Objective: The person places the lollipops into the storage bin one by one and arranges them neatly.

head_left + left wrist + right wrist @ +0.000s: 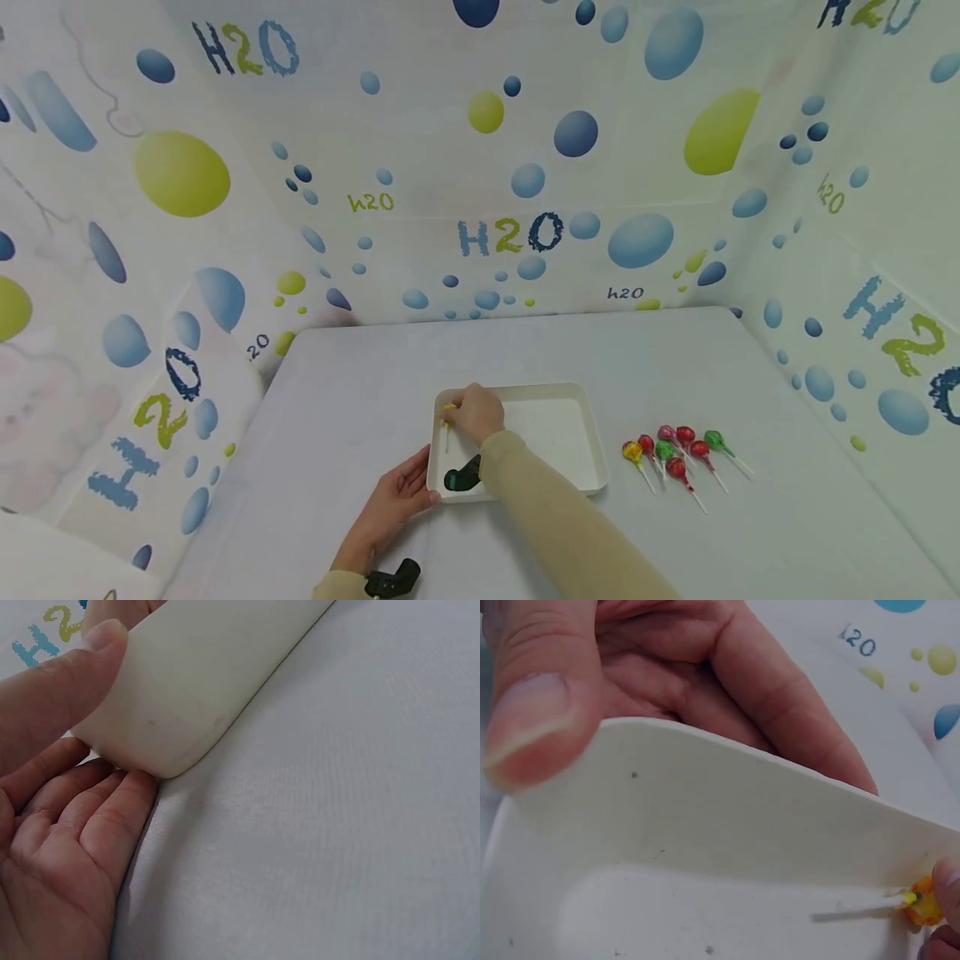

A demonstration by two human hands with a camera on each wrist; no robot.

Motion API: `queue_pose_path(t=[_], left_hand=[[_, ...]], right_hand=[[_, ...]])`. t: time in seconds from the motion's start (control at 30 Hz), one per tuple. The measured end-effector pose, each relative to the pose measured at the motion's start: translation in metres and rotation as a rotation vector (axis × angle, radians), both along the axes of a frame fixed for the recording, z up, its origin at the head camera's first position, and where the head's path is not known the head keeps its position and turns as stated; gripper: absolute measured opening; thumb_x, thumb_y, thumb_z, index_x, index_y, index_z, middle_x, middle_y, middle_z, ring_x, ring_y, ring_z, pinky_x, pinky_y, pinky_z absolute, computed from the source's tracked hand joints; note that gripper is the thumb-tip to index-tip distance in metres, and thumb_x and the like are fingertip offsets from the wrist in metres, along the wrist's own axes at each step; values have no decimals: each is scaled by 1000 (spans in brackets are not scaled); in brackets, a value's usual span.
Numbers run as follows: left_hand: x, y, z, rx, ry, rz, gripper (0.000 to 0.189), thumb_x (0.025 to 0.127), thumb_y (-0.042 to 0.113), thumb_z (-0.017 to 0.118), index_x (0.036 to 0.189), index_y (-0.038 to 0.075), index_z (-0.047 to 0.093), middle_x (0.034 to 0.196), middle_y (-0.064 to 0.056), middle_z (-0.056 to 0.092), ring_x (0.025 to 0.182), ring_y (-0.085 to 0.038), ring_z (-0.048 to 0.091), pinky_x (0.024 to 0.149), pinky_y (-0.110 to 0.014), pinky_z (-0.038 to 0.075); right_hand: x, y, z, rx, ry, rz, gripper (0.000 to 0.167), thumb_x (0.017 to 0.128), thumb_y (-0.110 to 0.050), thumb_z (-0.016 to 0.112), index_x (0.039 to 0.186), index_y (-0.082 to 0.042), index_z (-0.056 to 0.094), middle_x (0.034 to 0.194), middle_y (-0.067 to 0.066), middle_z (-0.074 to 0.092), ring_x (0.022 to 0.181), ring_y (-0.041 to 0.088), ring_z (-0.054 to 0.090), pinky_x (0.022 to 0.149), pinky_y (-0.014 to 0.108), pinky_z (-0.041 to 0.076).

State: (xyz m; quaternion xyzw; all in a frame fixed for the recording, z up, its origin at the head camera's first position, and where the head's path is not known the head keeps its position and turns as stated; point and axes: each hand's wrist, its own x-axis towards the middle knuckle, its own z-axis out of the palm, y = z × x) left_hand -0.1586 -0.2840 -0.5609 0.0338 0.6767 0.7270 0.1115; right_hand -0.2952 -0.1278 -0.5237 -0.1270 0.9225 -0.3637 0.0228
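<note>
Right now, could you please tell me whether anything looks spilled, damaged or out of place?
Only the small dark specks inside the white tray look odd, marring its plain surface; whether dirt or damage, I cannot tell. Nothing looks spilled.

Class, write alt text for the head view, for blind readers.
A person's right hand pinches a yellow lollipop inside a white tray while the left hand holds its near left corner; other lollipops lie to the tray's right.
</note>
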Motion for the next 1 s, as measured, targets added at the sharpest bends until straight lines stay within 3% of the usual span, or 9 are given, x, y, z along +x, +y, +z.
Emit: queue_pose_path(t=[0.1, 0.27, 0.47, 0.6, 0.7, 0.9, 1.0], left_hand=[[-1, 3, 1, -19, -4, 3, 89, 89, -3, 74, 159, -8, 20, 167, -26, 19, 155, -39, 19, 111, -21, 46], [-1, 6, 1, -67, -14, 17, 87, 90, -1, 74, 160, -7, 22, 167, -25, 22, 154, -37, 21, 109, -17, 47], [1, 5, 2, -65, -23, 32, 90, 88, -2, 75, 160, -5, 22, 168, -23, 22, 152, -28, 24, 108, -16, 47], [1, 7, 3, -86, -43, 54, 89, 87, -2, 76, 160, -5, 23, 168, -21, 24, 151, -27, 25, 108, -16, 47], [1, 8, 4, -120, -55, 74, 88, 88, 0, 77, 159, -5, 25, 167, -21, 26, 150, -25, 28, 108, -17, 48], [1, 8, 7, -147, -84, 91, 88, 88, 3, 77, 160, -2, 26, 167, -18, 28, 132, 12, 44, 103, -10, 48], [-1, 9, 9, -162, -94, 78, 89, 89, 5, 77, 161, -2, 25, 167, -18, 26, 126, 18, 42, 102, -9, 49]], right_hand=[[-3, 10, -2, -51, -16, 13, 31, 81, -30, 86, 100, -6, 83, 100, 10, 79, 93, 25, 71, 84, 40, 61], [-7, 38, 1, -182, -136, 57, 35, 85, -32, 84, 112, -10, 81, 109, 6, 79, 103, 23, 72, 88, 37, 62], [-11, 95, 23, -353, -231, 89, 34, 91, -27, 79, 121, -11, 77, 113, 6, 78, 104, 20, 74, 90, 34, 63], [-8, 153, 29, -484, -282, 102, 38, 94, -23, 76, 128, -6, 72, 124, 12, 75, 111, 23, 73, 95, 35, 62], [-5, 201, 29, -507, -304, 49, 41, 95, -24, 74, 131, -6, 70, 129, 13, 72, 117, 24, 71, 99, 34, 61], [-3, 298, 25, -469, -320, -98, 49, 95, -34, 74, 137, -9, 66, 136, 12, 69, 126, 28, 66, 105, 37, 57], [-1, 344, 20, -445, -285, -115, 54, 96, -39, 72, 139, -7, 64, 137, 15, 67, 126, 31, 65, 104, 34, 58]])
